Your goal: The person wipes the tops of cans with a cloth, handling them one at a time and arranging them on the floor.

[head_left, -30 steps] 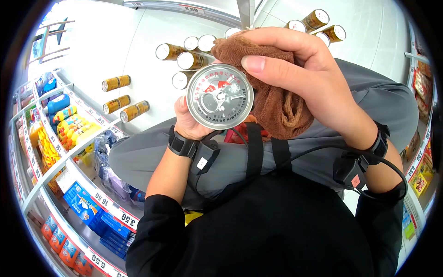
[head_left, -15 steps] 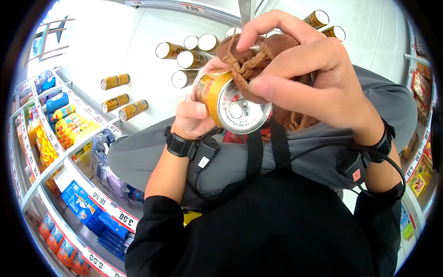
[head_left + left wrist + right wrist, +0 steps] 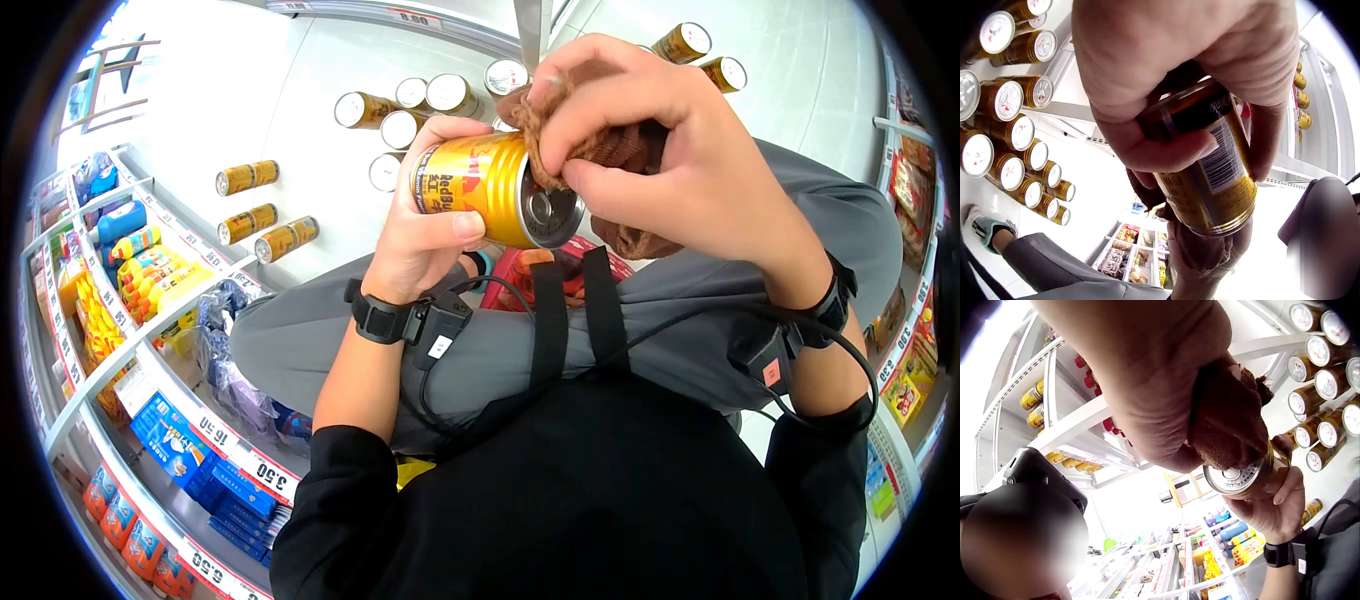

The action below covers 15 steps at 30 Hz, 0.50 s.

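Note:
In the head view a gold can (image 3: 470,188) lies tilted on its side, its lid end facing right. The left hand (image 3: 415,225) grips its body, thumb across the near side. The right hand (image 3: 680,160) pinches a bunched brown cloth (image 3: 625,150) against the rim of the lid. The left wrist view shows the can's barcode side (image 3: 1219,162) between the left hand's (image 3: 1179,81) thumb and fingers. In the right wrist view the cloth (image 3: 1229,419) covers part of the silver lid (image 3: 1235,478), under the right hand (image 3: 1154,394).
Several gold cans (image 3: 452,95) stand on the pale floor ahead, with more cans (image 3: 287,239) to the left and at the upper right. Shelves with price strips (image 3: 215,432) run down the left, and another shelf (image 3: 905,375) is on the right. Crossed legs (image 3: 330,320) lie beneath the hands.
The can has turned from lid-up toward the camera to lying sideways, its printed side now showing. The right hand has shifted the cloth to the lid's rim, fingers more bent.

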Available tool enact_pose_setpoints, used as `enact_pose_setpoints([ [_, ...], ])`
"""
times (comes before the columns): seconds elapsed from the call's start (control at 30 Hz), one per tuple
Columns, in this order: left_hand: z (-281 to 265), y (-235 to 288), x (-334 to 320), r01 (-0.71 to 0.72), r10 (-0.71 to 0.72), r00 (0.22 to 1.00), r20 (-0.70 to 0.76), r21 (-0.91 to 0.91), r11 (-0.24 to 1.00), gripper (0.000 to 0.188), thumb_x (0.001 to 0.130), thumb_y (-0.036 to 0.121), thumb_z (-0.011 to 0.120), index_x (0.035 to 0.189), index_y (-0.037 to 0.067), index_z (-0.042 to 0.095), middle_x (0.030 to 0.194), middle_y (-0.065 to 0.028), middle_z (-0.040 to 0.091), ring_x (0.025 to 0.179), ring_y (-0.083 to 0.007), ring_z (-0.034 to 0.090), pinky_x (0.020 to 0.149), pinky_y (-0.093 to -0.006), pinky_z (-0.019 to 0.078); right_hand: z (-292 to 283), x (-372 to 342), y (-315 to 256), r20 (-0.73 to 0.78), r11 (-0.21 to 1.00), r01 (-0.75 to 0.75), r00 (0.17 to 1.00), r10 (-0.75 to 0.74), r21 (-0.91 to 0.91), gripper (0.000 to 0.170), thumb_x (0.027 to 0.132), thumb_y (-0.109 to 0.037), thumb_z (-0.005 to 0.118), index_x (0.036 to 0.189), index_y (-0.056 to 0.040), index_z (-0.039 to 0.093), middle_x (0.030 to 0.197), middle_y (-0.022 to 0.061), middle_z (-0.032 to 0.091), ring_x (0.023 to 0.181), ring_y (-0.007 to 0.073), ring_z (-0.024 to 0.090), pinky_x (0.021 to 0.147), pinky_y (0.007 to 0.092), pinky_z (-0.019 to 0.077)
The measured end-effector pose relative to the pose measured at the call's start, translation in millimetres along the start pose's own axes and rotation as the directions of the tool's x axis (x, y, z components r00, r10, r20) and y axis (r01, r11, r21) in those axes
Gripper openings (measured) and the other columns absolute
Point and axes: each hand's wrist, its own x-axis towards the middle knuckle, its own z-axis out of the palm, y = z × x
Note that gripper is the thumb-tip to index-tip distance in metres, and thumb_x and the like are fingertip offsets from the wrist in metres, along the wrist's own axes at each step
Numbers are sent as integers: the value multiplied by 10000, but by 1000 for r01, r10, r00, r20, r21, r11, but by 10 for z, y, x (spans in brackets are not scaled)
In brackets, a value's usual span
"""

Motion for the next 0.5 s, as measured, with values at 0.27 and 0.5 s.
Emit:
enact_pose_setpoints([
  [0.27, 0, 44, -1, -59, 65, 997, -36, 144, 988, 714, 655, 76, 824, 1264, 42, 453, 1161, -118, 588, 1072, -199, 613, 938, -337, 525, 8, 62, 86, -69, 974, -192, 977, 201, 117, 195, 755, -132, 732, 885, -11, 652, 856, 74, 673, 808, 120, 654, 759, 260, 527],
  [0.5, 49, 82, 6, -194, 206, 978, -18, 272, 943, 731, 635, 70, 858, 1246, 37, 458, 1241, -160, 566, 1118, -227, 600, 963, -346, 513, -4, 72, 230, -6, 910, -308, 947, 322, 276, 199, 831, -182, 749, 937, -40, 658, 902, 48, 678, 821, 109, 655, 753, 248, 537],
])
